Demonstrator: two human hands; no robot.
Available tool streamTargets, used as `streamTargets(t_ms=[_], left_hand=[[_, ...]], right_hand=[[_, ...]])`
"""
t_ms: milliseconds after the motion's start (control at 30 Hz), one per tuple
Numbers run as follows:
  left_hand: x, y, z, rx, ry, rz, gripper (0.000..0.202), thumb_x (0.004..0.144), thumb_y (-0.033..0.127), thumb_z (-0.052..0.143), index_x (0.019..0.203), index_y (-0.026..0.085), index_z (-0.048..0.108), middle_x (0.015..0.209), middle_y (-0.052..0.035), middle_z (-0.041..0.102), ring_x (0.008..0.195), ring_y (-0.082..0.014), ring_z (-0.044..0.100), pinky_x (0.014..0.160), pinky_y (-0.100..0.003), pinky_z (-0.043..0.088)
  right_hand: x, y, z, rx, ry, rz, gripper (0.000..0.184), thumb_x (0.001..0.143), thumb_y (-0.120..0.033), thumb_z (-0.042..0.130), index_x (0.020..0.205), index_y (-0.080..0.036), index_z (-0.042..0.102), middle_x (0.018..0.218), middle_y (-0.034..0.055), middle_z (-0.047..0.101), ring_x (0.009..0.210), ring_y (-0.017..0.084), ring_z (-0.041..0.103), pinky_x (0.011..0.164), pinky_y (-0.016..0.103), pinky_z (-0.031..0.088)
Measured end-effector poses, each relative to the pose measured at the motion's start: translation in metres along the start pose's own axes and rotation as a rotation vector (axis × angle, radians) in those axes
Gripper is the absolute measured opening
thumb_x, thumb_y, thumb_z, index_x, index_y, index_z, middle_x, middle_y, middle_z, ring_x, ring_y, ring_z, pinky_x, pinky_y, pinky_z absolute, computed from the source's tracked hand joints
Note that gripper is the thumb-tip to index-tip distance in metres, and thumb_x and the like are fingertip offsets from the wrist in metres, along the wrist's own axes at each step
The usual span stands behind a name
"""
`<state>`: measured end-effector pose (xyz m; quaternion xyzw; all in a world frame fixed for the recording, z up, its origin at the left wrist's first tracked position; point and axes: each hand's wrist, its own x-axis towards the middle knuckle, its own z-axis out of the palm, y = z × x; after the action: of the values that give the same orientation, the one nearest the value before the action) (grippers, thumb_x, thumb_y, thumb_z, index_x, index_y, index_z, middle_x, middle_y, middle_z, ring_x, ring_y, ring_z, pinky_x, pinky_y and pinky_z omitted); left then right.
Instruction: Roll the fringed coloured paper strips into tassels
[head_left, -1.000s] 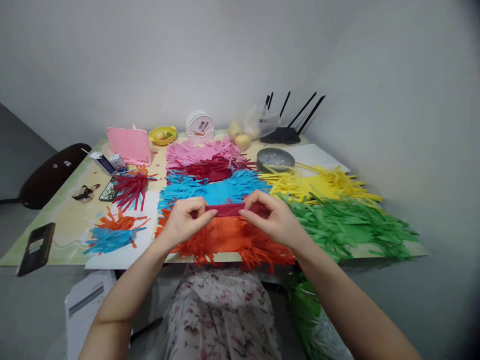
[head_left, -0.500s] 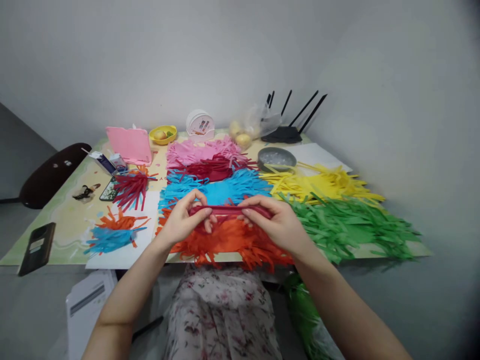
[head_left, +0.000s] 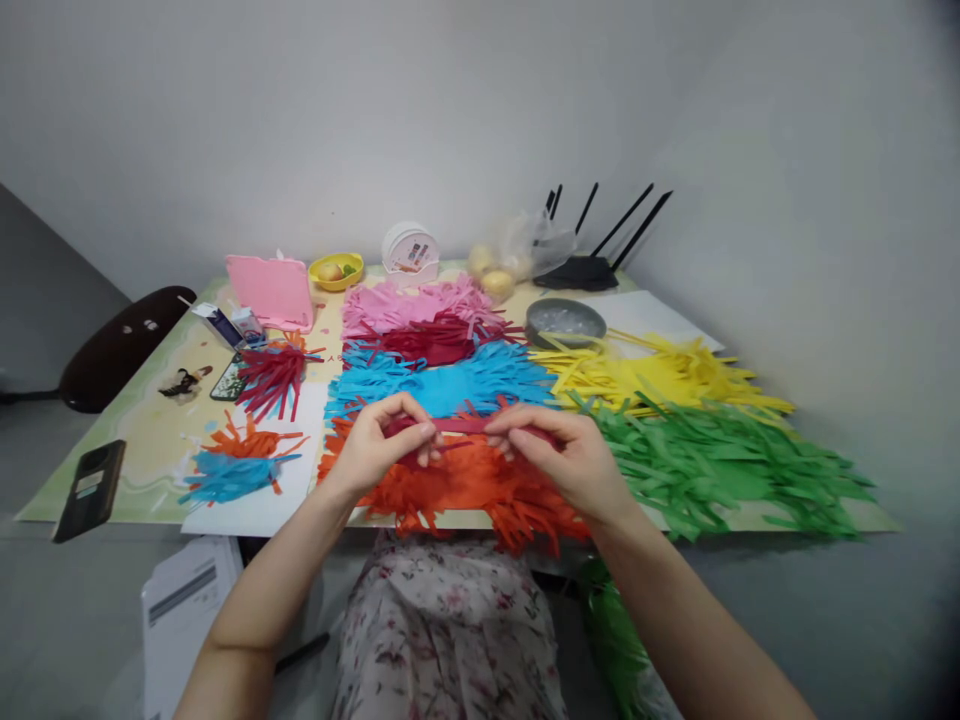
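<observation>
My left hand [head_left: 396, 440] and my right hand [head_left: 551, 450] pinch a dark red fringed strip [head_left: 461, 426], stretched level between them. Its loose ends are partly hidden by my fingers. Beneath it lies a pile of orange fringed sheets [head_left: 450, 485] along the table's near edge. Beyond that come blue fringed sheets [head_left: 465, 385], then dark red ones [head_left: 435, 343] and pink ones [head_left: 412, 303]. Off to the right spread green fringed sheets [head_left: 720, 470] and yellow fringed sheets [head_left: 667, 375]. Small mixed tassel bunches, one red [head_left: 274, 375] and one blue and orange [head_left: 240, 470], lie left.
A phone [head_left: 90, 490] lies at the table's left edge. Toward the back stand a pink tablet case [head_left: 270, 292], a yellow fruit bowl [head_left: 337, 284], a grey bowl [head_left: 564, 335] and a black router [head_left: 577, 272]. A brown stool [head_left: 124, 350] is beyond the left side.
The view has shifted slightly, so the table appears further right. My hands have moved a little apart, and the strip between them looks narrower now.
</observation>
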<state>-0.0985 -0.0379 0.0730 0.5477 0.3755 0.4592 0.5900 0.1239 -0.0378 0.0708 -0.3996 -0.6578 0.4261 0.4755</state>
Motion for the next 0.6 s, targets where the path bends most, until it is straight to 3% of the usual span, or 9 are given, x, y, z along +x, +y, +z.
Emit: streamTargets(t_ms=[100, 200, 300, 367, 433, 533, 600], left_hand=[[-0.0015, 0.0017, 0.0008, 0.226, 0.032, 0.086, 0.019, 0.083, 0.031, 0.067, 0.079, 0.017, 0.054, 0.070, -0.0007, 0.068, 0.058, -0.0104, 0.062, 0.057, -0.021, 0.048], [-0.0021, 0.0022, 0.0003, 0.567, 0.047, 0.222, 0.013, 0.085, 0.021, 0.061, 0.097, 0.017, 0.062, 0.087, -0.0036, 0.072, 0.078, -0.0142, 0.068, 0.072, -0.024, 0.049], [-0.0015, 0.0015, -0.0011, 0.742, 0.033, 0.252, 0.012, 0.087, 0.019, 0.058, 0.095, 0.017, 0.066, 0.089, -0.0043, 0.073, 0.080, -0.0149, 0.067, 0.073, -0.025, 0.048], [-0.0010, 0.0009, -0.0020, 0.681, 0.020, 0.206, 0.010, 0.088, 0.023, 0.058, 0.086, 0.016, 0.065, 0.082, -0.0042, 0.072, 0.075, -0.0146, 0.067, 0.070, -0.025, 0.048], [-0.0008, 0.0004, -0.0023, 0.485, -0.008, 0.131, 0.012, 0.088, 0.026, 0.059, 0.083, 0.015, 0.061, 0.079, -0.0044, 0.071, 0.073, -0.0148, 0.067, 0.069, -0.025, 0.050], [-0.0008, -0.0002, -0.0015, 0.182, -0.035, 0.040, 0.014, 0.086, 0.029, 0.063, 0.085, 0.015, 0.059, 0.074, -0.0035, 0.071, 0.065, -0.0133, 0.066, 0.066, -0.025, 0.052], [-0.0007, -0.0010, -0.0005, 0.092, -0.029, 0.009, 0.017, 0.084, 0.030, 0.065, 0.091, 0.014, 0.064, 0.074, -0.0034, 0.071, 0.060, -0.0114, 0.064, 0.065, -0.024, 0.051]], right_hand=[[-0.0030, -0.0024, -0.0005, -0.156, 0.030, -0.025, 0.014, 0.082, -0.029, 0.063, 0.085, -0.019, 0.073, 0.084, 0.0051, 0.075, 0.076, 0.018, 0.069, 0.070, 0.028, 0.053], [-0.0043, -0.0034, 0.0001, -0.336, 0.035, -0.042, 0.023, 0.086, -0.027, 0.058, 0.104, -0.021, 0.071, 0.102, 0.0064, 0.075, 0.088, 0.021, 0.069, 0.080, 0.032, 0.053], [-0.0036, -0.0033, 0.0005, -0.440, 0.043, -0.057, 0.017, 0.087, -0.026, 0.056, 0.093, -0.021, 0.070, 0.093, 0.0058, 0.075, 0.086, 0.022, 0.069, 0.081, 0.034, 0.052], [-0.0031, -0.0028, 0.0007, -0.401, 0.044, -0.027, 0.012, 0.085, -0.028, 0.058, 0.087, -0.021, 0.068, 0.089, 0.0050, 0.074, 0.086, 0.022, 0.070, 0.079, 0.033, 0.052], [-0.0031, -0.0022, 0.0013, -0.272, 0.024, 0.029, 0.012, 0.085, -0.031, 0.061, 0.087, -0.021, 0.067, 0.087, 0.0042, 0.074, 0.083, 0.021, 0.071, 0.075, 0.032, 0.054], [-0.0038, -0.0007, 0.0029, -0.079, 0.010, 0.097, 0.015, 0.085, -0.032, 0.062, 0.091, -0.021, 0.069, 0.080, 0.0034, 0.075, 0.071, 0.018, 0.072, 0.069, 0.029, 0.057], [-0.0042, 0.0006, 0.0037, -0.004, 0.023, 0.113, 0.017, 0.084, -0.031, 0.063, 0.093, -0.020, 0.074, 0.078, 0.0040, 0.076, 0.066, 0.017, 0.072, 0.067, 0.029, 0.058]])
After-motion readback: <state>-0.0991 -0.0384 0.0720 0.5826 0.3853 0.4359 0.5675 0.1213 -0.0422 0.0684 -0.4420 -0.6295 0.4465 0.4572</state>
